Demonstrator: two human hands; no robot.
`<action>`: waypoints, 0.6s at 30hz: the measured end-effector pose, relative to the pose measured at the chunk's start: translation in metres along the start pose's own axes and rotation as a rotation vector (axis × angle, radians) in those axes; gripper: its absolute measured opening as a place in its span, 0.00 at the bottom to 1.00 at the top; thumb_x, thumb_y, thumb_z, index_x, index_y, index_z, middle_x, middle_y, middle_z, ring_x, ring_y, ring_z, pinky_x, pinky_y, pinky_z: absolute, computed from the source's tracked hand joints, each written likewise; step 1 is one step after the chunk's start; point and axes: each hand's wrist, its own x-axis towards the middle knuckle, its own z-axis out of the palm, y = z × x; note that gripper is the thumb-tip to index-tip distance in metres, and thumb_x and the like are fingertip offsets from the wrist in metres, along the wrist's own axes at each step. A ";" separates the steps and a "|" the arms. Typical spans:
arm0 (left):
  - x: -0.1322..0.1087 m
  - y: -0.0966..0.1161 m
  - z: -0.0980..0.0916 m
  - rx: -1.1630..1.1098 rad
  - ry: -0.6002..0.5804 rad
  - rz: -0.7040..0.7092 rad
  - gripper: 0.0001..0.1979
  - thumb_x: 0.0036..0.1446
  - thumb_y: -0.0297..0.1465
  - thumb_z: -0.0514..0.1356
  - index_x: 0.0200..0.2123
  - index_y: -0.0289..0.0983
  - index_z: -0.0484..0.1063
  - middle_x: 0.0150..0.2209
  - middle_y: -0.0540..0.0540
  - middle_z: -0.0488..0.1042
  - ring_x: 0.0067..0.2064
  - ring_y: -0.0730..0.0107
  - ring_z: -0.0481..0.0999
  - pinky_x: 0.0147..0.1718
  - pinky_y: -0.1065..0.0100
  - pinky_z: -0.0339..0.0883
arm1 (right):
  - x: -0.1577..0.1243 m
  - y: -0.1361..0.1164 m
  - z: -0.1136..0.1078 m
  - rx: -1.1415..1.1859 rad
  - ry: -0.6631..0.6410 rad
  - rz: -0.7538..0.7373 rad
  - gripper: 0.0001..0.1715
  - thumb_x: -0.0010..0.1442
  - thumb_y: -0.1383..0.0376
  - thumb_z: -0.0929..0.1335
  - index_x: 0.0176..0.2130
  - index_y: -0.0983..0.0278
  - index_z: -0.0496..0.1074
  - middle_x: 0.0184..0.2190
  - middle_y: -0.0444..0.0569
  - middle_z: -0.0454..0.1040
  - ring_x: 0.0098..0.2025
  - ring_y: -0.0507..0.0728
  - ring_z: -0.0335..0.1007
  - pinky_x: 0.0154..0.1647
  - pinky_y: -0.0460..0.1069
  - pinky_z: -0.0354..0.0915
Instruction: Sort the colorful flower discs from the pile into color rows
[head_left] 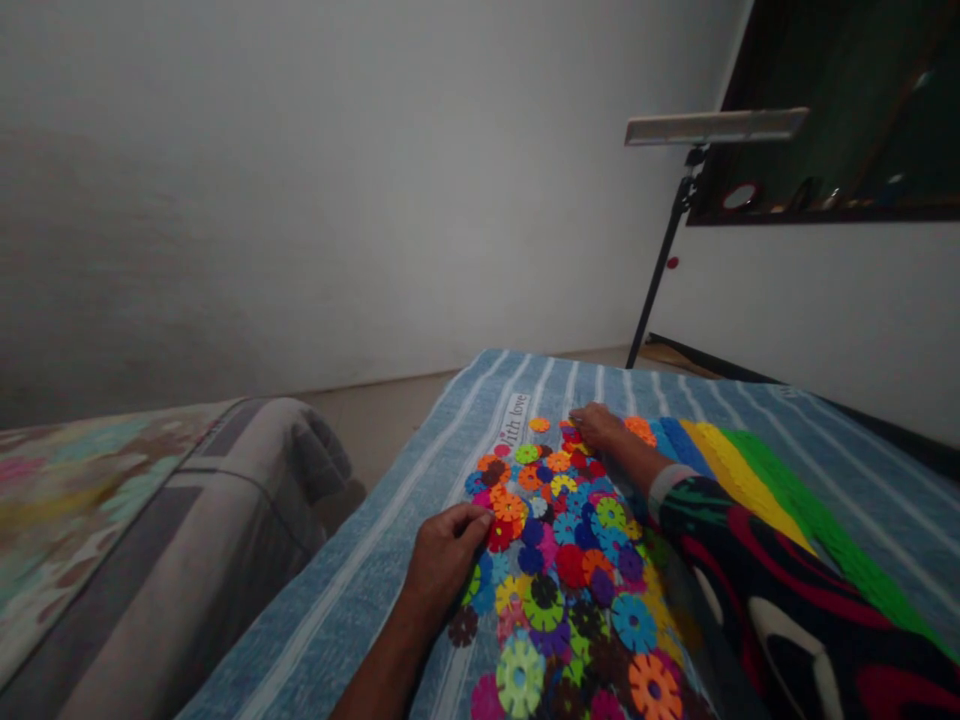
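A heap of many-coloured, notched, flower-like plastic discs (564,540) is spread over a blue striped cloth (390,560). At the heap's left edge is my left hand (448,545), its fingers curled and thumb and forefinger together beside red and orange discs (508,508). Whatever may be between those fingertips is too small to make out. My right hand (598,428) reaches to the far end of the heap, fingers bent down and close together near small red and orange discs. Its fingertips are partly hidden. A lone orange disc (539,425) lies left of it.
Right of the heap lie rows of blue (686,447), yellow (750,485) and green discs (847,550), partly behind my right sleeve. A grey cloth-covered surface (247,480) stands to the left. Beyond the bed-like surface rises a lamp on a stand (664,265).
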 end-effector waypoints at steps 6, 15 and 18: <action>-0.001 0.001 0.000 0.012 -0.003 -0.016 0.16 0.45 0.43 0.61 0.24 0.36 0.79 0.24 0.48 0.76 0.28 0.65 0.73 0.30 0.67 0.66 | 0.001 -0.001 -0.008 -0.042 -0.009 0.071 0.19 0.65 0.57 0.67 0.53 0.62 0.70 0.53 0.53 0.71 0.50 0.58 0.70 0.50 0.58 0.70; 0.002 0.003 -0.001 0.040 -0.007 -0.008 0.18 0.44 0.46 0.61 0.25 0.36 0.79 0.25 0.47 0.78 0.30 0.63 0.74 0.31 0.66 0.66 | -0.036 0.015 -0.060 -0.011 -0.067 -0.020 0.17 0.65 0.57 0.67 0.50 0.63 0.71 0.51 0.51 0.72 0.48 0.58 0.71 0.48 0.56 0.70; 0.004 0.008 -0.002 0.052 0.003 -0.007 0.18 0.41 0.45 0.62 0.27 0.37 0.80 0.27 0.47 0.80 0.32 0.61 0.76 0.33 0.66 0.68 | -0.073 0.039 -0.079 0.014 -0.116 -0.053 0.15 0.64 0.58 0.68 0.46 0.65 0.73 0.47 0.50 0.75 0.46 0.57 0.72 0.47 0.56 0.70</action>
